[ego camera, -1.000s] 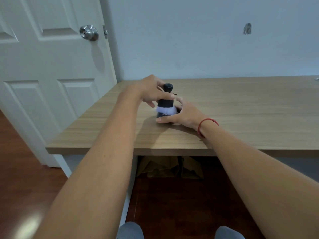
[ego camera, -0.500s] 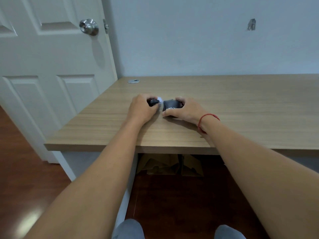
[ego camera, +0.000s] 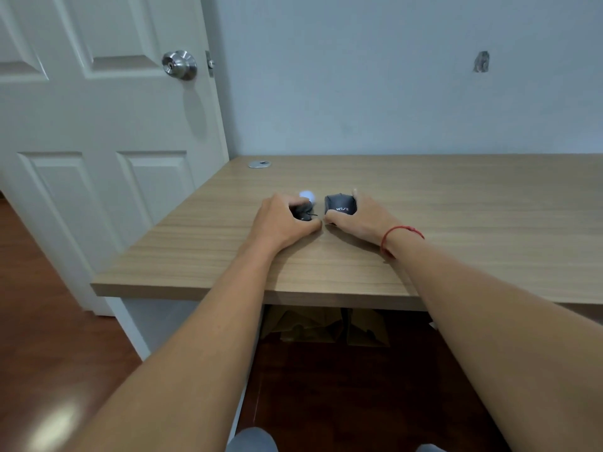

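At the far left stands a white panelled door (ego camera: 98,132) with a round, brushed-metal knob (ego camera: 179,64). To its right a pale blue-grey wall runs behind a wood-grain desk (ego camera: 456,203) with a flat laminate top; a small silver disc (ego camera: 259,164) lies flat near the back left corner of the desk.

Both my bare forearms reach forward over the near edge of the desk, and my hands rest on the top close together, thumbs nearly meeting.

My left hand (ego camera: 280,220) lies knuckles up, its fingers curled around a small brush (ego camera: 305,208). The dark handle is mostly hidden under my fingers, and a soft, rounded tuft of white bristles pokes out beyond them, pointing away from me. A thin dark cord shows at the handle.

Just to the right, with a narrow gap between, my right hand (ego camera: 362,220) grips a black cap (ego camera: 339,205). It is a short, matte, rounded cup shape lying on the desk, held between my thumb on the near side and my fingers wrapped over the far side. White lettering on its side reads "WISE". A thin red string bracelet (ego camera: 399,234) circles my right wrist.

Under the desk, brown cardboard pieces (ego camera: 326,324) sit on a dark red-brown wooden floor (ego camera: 49,305).
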The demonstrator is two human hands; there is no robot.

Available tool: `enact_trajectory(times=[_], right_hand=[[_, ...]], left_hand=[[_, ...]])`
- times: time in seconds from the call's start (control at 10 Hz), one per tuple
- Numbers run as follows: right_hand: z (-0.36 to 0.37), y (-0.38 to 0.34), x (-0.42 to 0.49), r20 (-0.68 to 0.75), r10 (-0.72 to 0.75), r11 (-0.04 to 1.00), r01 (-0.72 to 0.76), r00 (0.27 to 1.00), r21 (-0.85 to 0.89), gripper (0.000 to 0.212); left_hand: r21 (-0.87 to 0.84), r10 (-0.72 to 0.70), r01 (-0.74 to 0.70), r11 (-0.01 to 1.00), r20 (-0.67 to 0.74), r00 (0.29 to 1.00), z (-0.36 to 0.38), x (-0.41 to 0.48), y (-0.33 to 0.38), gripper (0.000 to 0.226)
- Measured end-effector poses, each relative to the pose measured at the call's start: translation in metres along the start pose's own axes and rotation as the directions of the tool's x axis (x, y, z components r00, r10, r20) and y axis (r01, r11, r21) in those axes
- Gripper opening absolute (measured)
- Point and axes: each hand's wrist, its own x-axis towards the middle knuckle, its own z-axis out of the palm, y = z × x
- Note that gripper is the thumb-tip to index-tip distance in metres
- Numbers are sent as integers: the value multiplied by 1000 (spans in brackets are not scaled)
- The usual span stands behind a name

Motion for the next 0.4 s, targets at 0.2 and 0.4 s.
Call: enact_trajectory(times=[0.2,0.4], right_hand=[[-4,-1,-28,-33,27,998,-25,999,53,56],[-13,-6,-66,54,49,988,-40,997,-151,37]], left_hand=[[23,-106,106,994,-22,994,-6,-15,10,82],[242,-207,193,951,32,978,-6,-38,11,51]])
